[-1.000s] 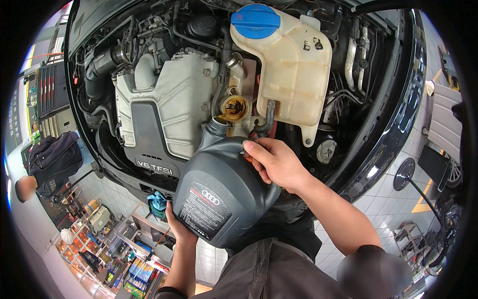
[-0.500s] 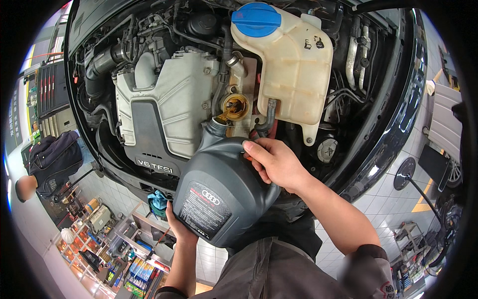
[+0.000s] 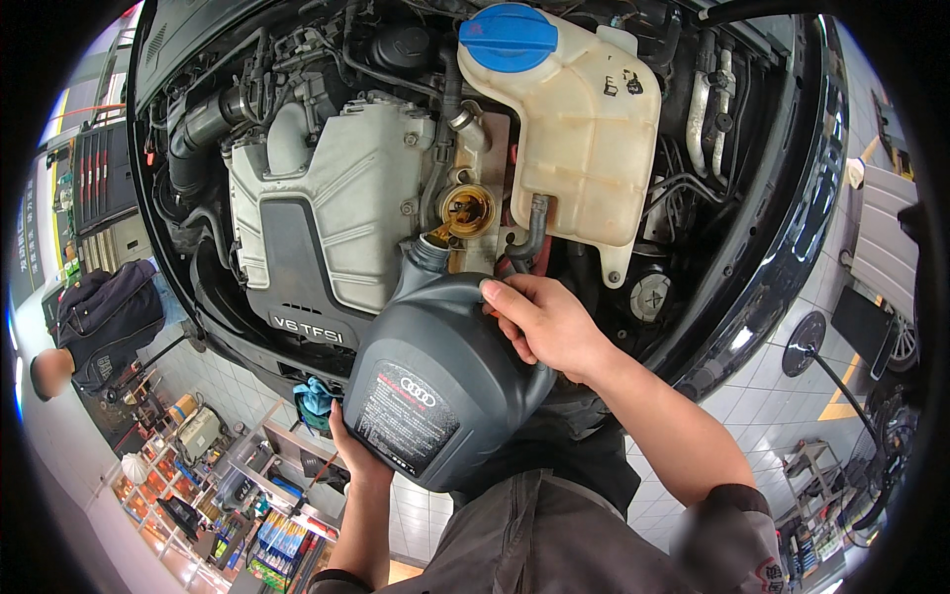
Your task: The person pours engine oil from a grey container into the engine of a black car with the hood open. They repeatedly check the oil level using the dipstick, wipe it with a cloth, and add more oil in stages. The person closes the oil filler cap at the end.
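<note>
A bright workshop with a pale tiled floor (image 3: 767, 428).
The floor is made of square tiles, and a yellow stripe (image 3: 837, 406) marks it on the right. Near the stripe sits a round black base (image 3: 803, 345) with a pole, and lower down is a metal stand (image 3: 813, 473). Over on the left there is a dark cabinet (image 3: 99, 178) with thin red stripes. At the lower left are lots of little orange bins (image 3: 148, 487). The wall (image 3: 69, 475) there looks pale, and white light shines at the far left edge.
</note>
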### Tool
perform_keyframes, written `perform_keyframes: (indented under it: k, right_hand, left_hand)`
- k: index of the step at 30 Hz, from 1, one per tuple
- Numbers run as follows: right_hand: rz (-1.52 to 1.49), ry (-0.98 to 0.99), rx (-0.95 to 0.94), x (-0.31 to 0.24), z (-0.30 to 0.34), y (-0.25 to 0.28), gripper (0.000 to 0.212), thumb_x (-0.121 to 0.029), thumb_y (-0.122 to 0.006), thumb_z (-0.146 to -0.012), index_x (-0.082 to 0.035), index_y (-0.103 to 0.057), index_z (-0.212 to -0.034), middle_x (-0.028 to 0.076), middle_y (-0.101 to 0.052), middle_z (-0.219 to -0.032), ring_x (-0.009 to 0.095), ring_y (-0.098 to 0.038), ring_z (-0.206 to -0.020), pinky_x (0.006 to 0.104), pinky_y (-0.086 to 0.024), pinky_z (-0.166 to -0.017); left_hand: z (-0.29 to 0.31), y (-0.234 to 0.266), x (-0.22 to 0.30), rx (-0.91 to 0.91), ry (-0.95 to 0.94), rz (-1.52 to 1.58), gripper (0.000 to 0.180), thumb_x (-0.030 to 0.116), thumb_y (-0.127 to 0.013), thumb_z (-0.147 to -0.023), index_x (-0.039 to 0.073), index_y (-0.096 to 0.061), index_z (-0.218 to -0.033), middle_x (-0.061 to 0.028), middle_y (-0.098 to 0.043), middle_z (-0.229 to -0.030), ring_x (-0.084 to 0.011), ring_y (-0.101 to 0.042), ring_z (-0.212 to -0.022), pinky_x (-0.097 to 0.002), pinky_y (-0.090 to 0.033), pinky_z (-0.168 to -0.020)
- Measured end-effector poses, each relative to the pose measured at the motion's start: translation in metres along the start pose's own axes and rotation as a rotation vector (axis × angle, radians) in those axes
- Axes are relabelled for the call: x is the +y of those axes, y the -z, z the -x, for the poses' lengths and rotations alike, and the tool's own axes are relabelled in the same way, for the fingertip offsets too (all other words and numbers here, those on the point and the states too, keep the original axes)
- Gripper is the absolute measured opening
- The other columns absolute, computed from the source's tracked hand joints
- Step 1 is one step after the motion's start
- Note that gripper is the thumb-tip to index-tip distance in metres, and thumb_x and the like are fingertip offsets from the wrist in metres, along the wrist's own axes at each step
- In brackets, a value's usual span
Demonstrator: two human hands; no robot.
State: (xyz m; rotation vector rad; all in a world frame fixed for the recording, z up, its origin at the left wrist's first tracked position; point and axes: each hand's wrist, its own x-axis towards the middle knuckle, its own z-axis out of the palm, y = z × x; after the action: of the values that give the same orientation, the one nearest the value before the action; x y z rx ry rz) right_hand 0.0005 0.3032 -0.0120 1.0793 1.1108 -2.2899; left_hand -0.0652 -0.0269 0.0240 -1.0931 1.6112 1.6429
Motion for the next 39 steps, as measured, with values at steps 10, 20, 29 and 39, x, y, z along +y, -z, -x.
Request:
perform_keyframes:
  k: [10, 20, 29, 39]
  right_hand:
    - [0.008, 0.007, -0.008, 0.0005, 0.0016, -0.0025, 0.051, -0.046, -0.057, -0.104, 0.003, -0.062, -0.092, 0.001, -0.051, -0.065, 0.009, -0.048, -0.05, 0.0267, -0.039, -0.047]
    - [0.021, 0.001, -0.013, 0.0008, 0.0031, -0.004, 0.051, -0.044, -0.055, -0.105, 0.005, -0.063, -0.096, 0.001, -0.05, -0.064, 0.009, -0.045, -0.048, 0.0263, -0.037, -0.046]
    - [0.018, -0.015, -0.02, 0.0024, 0.0019, -0.0044, 0.048, -0.046, -0.058, -0.103, -0.001, -0.06, -0.088, 0.002, -0.053, -0.064, 0.012, -0.052, -0.051, 0.0291, -0.042, -0.049]
    - [0.021, 0.001, -0.032, 0.0044, 0.0006, -0.0055, 0.049, -0.046, -0.057, -0.104, 0.001, -0.061, -0.09, 0.002, -0.052, -0.064, 0.011, -0.05, -0.05, 0.0285, -0.041, -0.048]
  left_hand:
    - [0.002, 0.0019, -0.0004, 0.019, -0.002, -0.011, 0.068, 0.062, -0.047, -0.099, 0.004, -0.06, -0.132, -0.0128, -0.068, -0.123, -0.0284, -0.066, -0.11, -0.0421, -0.051, -0.099]
    - [0.003, 0.007, -0.0009, 0.015, -0.003, 0.0, 0.067, 0.06, -0.046, -0.1, 0.003, -0.06, -0.131, -0.0132, -0.068, -0.122, -0.0287, -0.066, -0.11, -0.0416, -0.052, -0.098]
    - [0.009, -0.0008, 0.0009, 0.065, -0.005, 0.016, 0.062, 0.058, -0.052, -0.098, 0.005, -0.065, -0.126, -0.0109, -0.071, -0.115, -0.0271, -0.07, -0.101, -0.0407, -0.056, -0.093]
    - [0.0085, 0.0058, 0.0014, 0.036, -0.008, -0.009, 0.067, 0.06, -0.046, -0.1, 0.003, -0.059, -0.133, -0.0142, -0.067, -0.124, -0.0291, -0.065, -0.112, -0.0426, -0.051, -0.1]
